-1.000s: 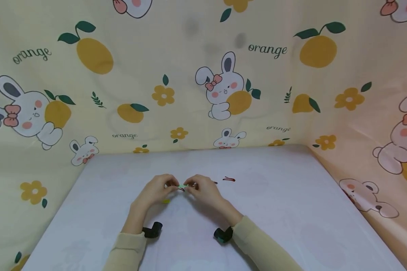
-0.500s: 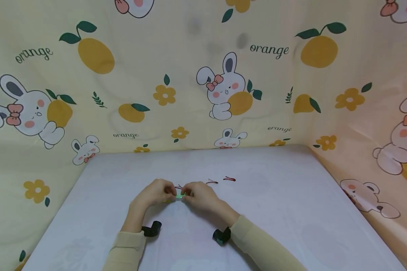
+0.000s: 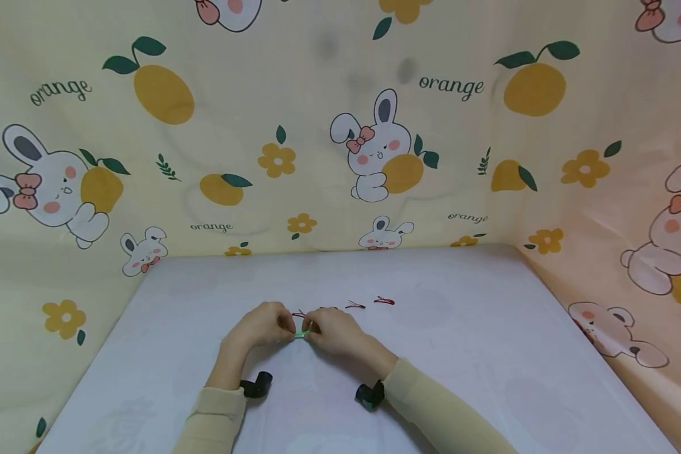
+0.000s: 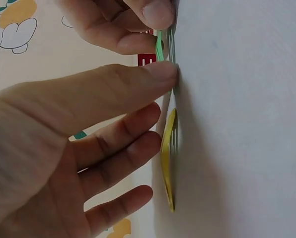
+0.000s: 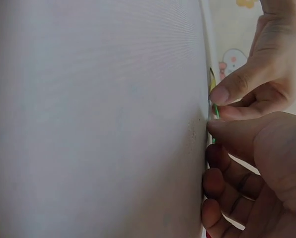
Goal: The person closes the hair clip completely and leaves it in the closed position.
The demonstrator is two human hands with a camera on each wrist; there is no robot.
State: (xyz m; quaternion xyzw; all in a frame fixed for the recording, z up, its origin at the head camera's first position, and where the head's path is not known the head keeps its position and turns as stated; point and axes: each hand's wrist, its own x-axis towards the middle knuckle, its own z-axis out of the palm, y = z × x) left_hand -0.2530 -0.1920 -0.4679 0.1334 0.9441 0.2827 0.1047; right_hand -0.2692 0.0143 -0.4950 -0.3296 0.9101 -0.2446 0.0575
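A green snap hair clip (image 3: 301,335) is between my two hands, low at the white table. My left hand (image 3: 263,325) pinches its left end, and my right hand (image 3: 336,329) pinches the other. In the left wrist view, the green hair clip (image 4: 159,47) shows between the fingertips of both hands, its strip partly covered. A yellow hair clip (image 4: 166,153) lies beside the loosely bent lower fingers of my left hand; that hand hides it in the head view. Just behind the hands lies a red hair clip (image 3: 299,313) with its prongs spread.
Several red hair clips form a row on the table (image 3: 459,353), one red clip (image 3: 355,305) beyond my right hand and another red clip (image 3: 384,301) farther right. A cream curtain (image 3: 295,75) with printed rabbits and oranges stands behind and at the sides.
Both hands have come a little nearer to the body with the green hair clip, down to the table. The red clips behind have come into view; the yellow one is now covered in the head view.
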